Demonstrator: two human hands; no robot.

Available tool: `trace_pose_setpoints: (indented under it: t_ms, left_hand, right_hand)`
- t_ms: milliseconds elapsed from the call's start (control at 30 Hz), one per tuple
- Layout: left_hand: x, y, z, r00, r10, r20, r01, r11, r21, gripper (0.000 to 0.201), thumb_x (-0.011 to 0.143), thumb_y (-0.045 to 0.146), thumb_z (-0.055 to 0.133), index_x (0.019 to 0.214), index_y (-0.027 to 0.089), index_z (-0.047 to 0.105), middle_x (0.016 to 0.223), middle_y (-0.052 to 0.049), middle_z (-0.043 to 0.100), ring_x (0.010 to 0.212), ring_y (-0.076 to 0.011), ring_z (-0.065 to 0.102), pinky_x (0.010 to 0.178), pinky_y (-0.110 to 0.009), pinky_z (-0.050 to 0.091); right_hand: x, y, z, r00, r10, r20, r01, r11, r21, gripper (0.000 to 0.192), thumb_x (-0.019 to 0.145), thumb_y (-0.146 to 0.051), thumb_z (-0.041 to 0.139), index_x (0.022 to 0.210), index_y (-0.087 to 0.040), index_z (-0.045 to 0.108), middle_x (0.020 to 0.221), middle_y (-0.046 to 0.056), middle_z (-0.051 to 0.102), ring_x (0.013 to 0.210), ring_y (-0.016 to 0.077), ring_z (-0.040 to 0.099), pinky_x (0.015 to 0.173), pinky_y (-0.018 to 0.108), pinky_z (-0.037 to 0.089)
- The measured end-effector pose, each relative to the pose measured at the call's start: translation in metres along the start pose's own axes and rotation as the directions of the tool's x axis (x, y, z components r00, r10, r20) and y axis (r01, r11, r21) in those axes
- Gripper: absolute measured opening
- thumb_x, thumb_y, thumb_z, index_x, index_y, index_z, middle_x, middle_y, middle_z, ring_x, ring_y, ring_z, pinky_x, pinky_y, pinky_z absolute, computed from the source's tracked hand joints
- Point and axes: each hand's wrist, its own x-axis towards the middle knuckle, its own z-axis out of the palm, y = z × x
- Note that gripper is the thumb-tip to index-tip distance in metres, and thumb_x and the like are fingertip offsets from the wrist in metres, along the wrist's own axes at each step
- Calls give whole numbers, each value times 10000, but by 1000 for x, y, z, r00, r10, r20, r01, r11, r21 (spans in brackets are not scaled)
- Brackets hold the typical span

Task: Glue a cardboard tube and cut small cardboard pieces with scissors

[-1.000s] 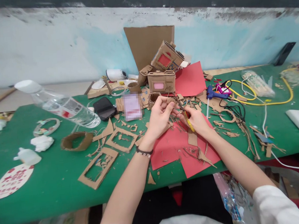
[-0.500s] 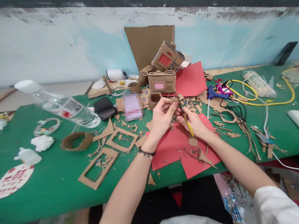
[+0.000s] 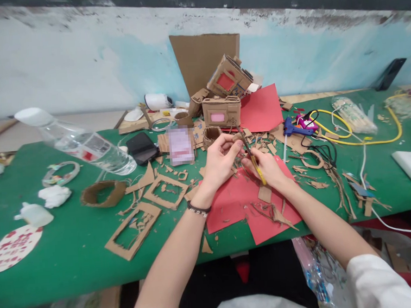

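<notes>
In the head view, my left hand (image 3: 221, 160) is closed over the red paper, thumb and fingers pinching a small piece of brown cardboard (image 3: 238, 136). My right hand (image 3: 264, 165) grips a slim tool with a dark front part and a yellow end (image 3: 260, 173); its exact kind is unclear. The dark part crosses right beside the cardboard piece, and whether they touch is hard to make out. Under both hands lie red paper sheets (image 3: 226, 213), with cardboard strips and scraps (image 3: 277, 214) on them. Behind the hands stands a cardboard camera model (image 3: 228, 110) with a pink window.
A tilted water bottle (image 3: 97, 151), a cardboard ring (image 3: 103, 193) and cut cardboard frames (image 3: 133, 230) are at left. A blue glue gun (image 3: 296, 129) and yellow cable (image 3: 375, 142) lie at right. Another cardboard model (image 3: 230, 76) leans behind. The green table (image 3: 76, 264) ends close to my body.
The view has shifted slightly, moving the table items a little left. My hands keep the same hold, and the tool's angle beside the cardboard piece differs only slightly.
</notes>
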Motion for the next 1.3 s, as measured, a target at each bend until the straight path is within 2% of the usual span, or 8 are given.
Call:
trace_pose_setpoints:
  t_ms: [167, 367, 567, 767, 867, 1033, 1167, 1300]
  left_hand:
    - [0, 5, -4, 999, 9, 52, -10, 1000, 22, 313, 922, 466, 871, 955, 195, 718, 815, -7, 738, 738, -131, 712, 734, -249, 581]
    - [2, 7, -13, 997, -14, 70, 7, 995, 96, 236, 899, 393, 867, 926, 200, 733, 770, -6, 745, 702, -152, 707, 705, -269, 573]
    - [3, 9, -17, 997, -3, 79, -10, 987, 158, 186, 902, 361, 852, 928, 190, 785, 835, -29, 783, 753, -165, 709, 730, -276, 573]
    - [3, 8, -19, 997, -12, 72, 0, 985, 173, 216, 892, 387, 871, 937, 186, 808, 857, -38, 788, 763, -167, 701, 718, -271, 570]
    - [5, 6, -21, 999, -26, 20, 23, 989, 147, 313, 877, 475, 899, 942, 185, 800, 872, -37, 780, 763, -162, 699, 716, -269, 582]
    - [7, 3, -21, 998, -27, 52, 23, 996, 87, 448, 916, 643, 846, 938, 204, 762, 875, -35, 771, 728, -155, 701, 704, -276, 620]
    - [5, 5, -19, 994, -36, 102, 28, 997, 73, 398, 969, 601, 808, 970, 214, 716, 795, -37, 788, 649, -152, 704, 664, -275, 600]
    - [3, 11, -18, 995, -28, 93, 15, 990, 142, 316, 978, 509, 800, 952, 204, 721, 742, -23, 769, 695, -170, 734, 701, -285, 606]
  right_hand:
    - [1, 4, -4, 1000, -12, -16, 11, 999, -30, 332, 1061, -622, 603, 1051, -289, 608, 856, 48, 761, 794, 282, 707, 679, 317, 388]
    - [3, 3, -11, 1000, 10, -18, -14, 977, -212, 348, 1071, -597, 626, 1001, -259, 667, 837, 96, 759, 802, 322, 715, 687, 336, 351]
    - [3, -1, -17, 1000, 15, 20, -11, 983, -185, 410, 1049, -649, 647, 1144, -251, 681, 918, 91, 799, 827, 308, 726, 689, 321, 359]
    - [5, 6, -12, 1000, 9, -26, -16, 963, -269, 403, 1071, -639, 618, 1048, -246, 707, 847, 101, 768, 788, 311, 698, 690, 339, 334]
    - [5, 7, -12, 999, 2, -51, -16, 961, -277, 382, 1068, -622, 630, 1016, -255, 718, 814, 89, 752, 742, 296, 669, 682, 341, 332]
    - [4, 3, -13, 999, 19, -42, -28, 971, -236, 392, 1060, -639, 639, 953, -265, 682, 776, 68, 723, 736, 285, 652, 675, 329, 334]
    - [4, 0, -14, 999, 34, -1, -34, 979, -201, 379, 1040, -645, 667, 1028, -266, 666, 844, 65, 756, 768, 280, 675, 672, 312, 337]
    - [5, 1, -15, 999, 36, 8, -33, 962, -270, 386, 1069, -632, 619, 1051, -251, 682, 853, 73, 763, 809, 289, 705, 677, 312, 327]
